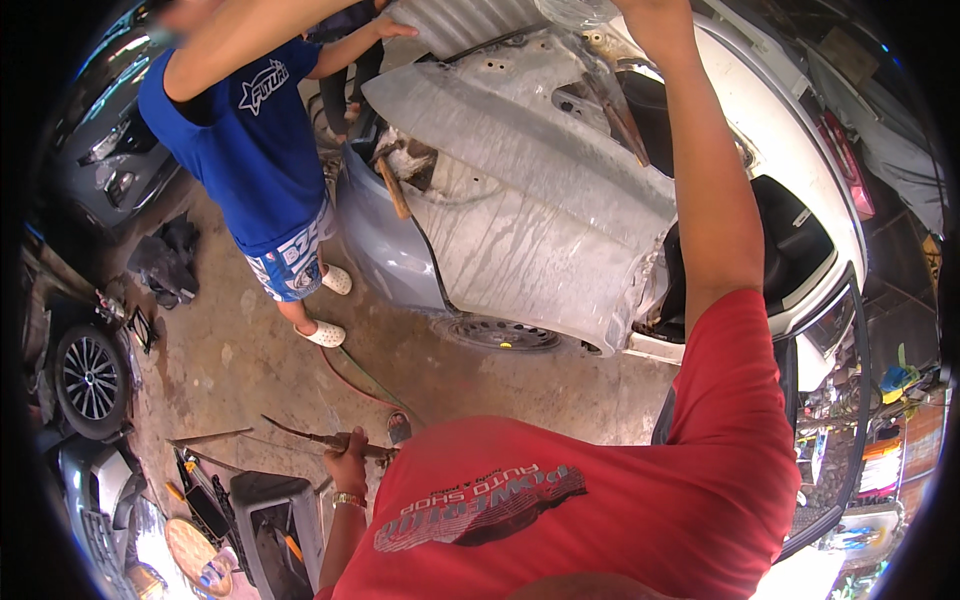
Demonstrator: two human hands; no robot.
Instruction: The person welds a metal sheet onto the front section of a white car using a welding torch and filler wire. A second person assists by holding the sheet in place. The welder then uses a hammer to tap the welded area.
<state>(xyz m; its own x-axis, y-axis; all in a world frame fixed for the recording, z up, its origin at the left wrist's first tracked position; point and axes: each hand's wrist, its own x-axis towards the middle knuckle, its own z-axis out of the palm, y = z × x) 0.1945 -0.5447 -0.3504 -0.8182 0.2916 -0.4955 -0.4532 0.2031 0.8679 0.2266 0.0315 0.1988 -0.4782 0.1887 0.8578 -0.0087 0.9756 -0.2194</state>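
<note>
Left hand (347,468) gripping torch (320,438), hanging idle at hip. Right hand (650,18) raised against car panel (540,200); grip unclear. Judging: positioning step; torch needing lift toward panel.

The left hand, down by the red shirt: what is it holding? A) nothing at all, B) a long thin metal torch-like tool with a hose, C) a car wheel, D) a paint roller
B: the left hand is closed around a long thin metal tool that points out over the concrete floor, with a red-and-green hose trailing nearby.
</note>
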